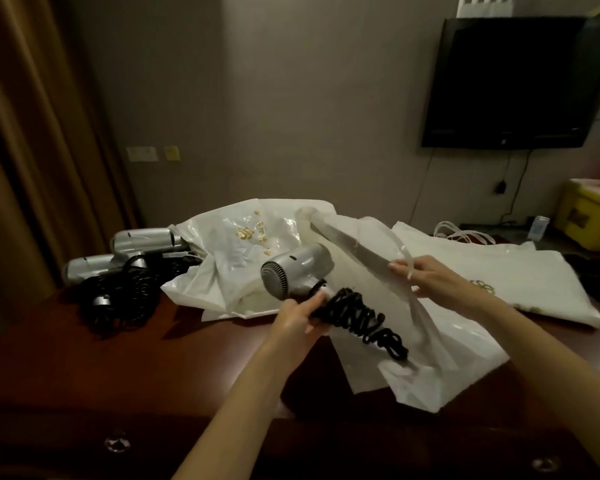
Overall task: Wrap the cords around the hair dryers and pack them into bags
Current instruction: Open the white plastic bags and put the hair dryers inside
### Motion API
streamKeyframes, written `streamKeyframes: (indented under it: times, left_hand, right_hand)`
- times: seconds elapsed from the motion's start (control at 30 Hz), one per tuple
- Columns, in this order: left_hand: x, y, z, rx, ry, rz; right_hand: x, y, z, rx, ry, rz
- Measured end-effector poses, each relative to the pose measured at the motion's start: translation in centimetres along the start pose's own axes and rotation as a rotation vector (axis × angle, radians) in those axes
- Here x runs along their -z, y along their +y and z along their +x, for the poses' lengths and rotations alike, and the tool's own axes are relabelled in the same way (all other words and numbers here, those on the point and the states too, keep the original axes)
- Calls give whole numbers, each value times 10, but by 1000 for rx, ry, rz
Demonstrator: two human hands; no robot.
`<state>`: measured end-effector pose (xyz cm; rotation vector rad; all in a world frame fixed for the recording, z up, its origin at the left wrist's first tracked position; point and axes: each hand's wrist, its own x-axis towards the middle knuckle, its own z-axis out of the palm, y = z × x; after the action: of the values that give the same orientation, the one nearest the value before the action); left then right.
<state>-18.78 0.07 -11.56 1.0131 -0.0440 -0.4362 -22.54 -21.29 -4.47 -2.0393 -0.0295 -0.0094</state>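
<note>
My left hand [300, 315] grips the handle of a silver hair dryer [297, 271], whose black coiled cord [364, 322] is bunched around the handle and hangs down to the right. My right hand [430, 278] pinches the rim and a handle strap of a white plastic bag [440, 355] that lies under the dryer. The dryer's nozzle points toward the bag's mouth. Two more silver hair dryers [142, 239] [87, 268] lie at the left with a tangle of black cords [122, 299]. Another white bag with gold print [243, 244] lies behind them.
Everything rests on a dark red wooden dresser [101, 368] with drawer knobs at the front. A further white bag [482, 268] lies at the right. On the wall hangs a black television [516, 81]. A yellow box [589, 216] stands at the far right, and a brown curtain [32, 133] hangs left.
</note>
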Motion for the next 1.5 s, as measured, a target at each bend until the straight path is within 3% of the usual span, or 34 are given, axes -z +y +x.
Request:
streamKeyframes:
  times: [0.13, 0.27, 0.43, 0.57, 0.67, 0.8, 0.9, 0.97, 1.0, 1.07, 1.13, 1.17, 1.23, 1.33, 1.43, 1.5]
  left_hand:
    - [-34, -23, 21, 61, -30, -14]
    - [-62, -50, 45, 147, -67, -7]
    - [-83, -89, 79, 233, 52, 174]
    - [-87, -110, 95, 239, 10, 104]
    - [-80, -91, 89, 228, -45, 191]
    - [-28, -46, 73, 351, -79, 277]
    - [19, -11, 51, 286, 78, 276]
    - [33, 1, 39, 164, 207, 341]
    - [34, 1, 34, 45, 274, 402]
    - [25, -4, 21, -341, 363, 750]
    - [5, -18, 16, -643, 242, 1067]
    - [-3, -27, 22, -634, 139, 1164]
    - [-13, -46, 39, -437, -3, 1342]
    - [-11, -60, 52, -224, -87, 1656]
    - [-3, -61, 49, -217, -147, 1769]
    - [0, -54, 47, -209, -185, 1784]
  right_hand:
    - [11, -4, -8, 15, 27, 73]
    - [14, -1, -15, -19, -7, -6]
    - [23, 5, -32, 45, 44, -46]
    - [15, 17, -37, 86, 49, -42]
    - [0, 25, -36, 95, 24, 34]
    - [-24, 42, -30, 87, 12, 40]
    - [-55, 70, -26, 31, -36, -23]
    - [-76, 91, -22, 31, -58, -280]
    - [-84, 100, -19, 67, -61, -483]
    - [-95, 104, -14, 99, -54, -714]
    - [-101, 105, -9, 99, -31, -747]
    - [-104, 105, -6, 101, -14, -728]
    - [-96, 97, -8, 76, -53, -578]
    - [-68, 81, -16, 44, -145, -382]
    - [-32, 87, -11, 230, 174, -817]
    - [-13, 97, -9, 148, 232, -929]
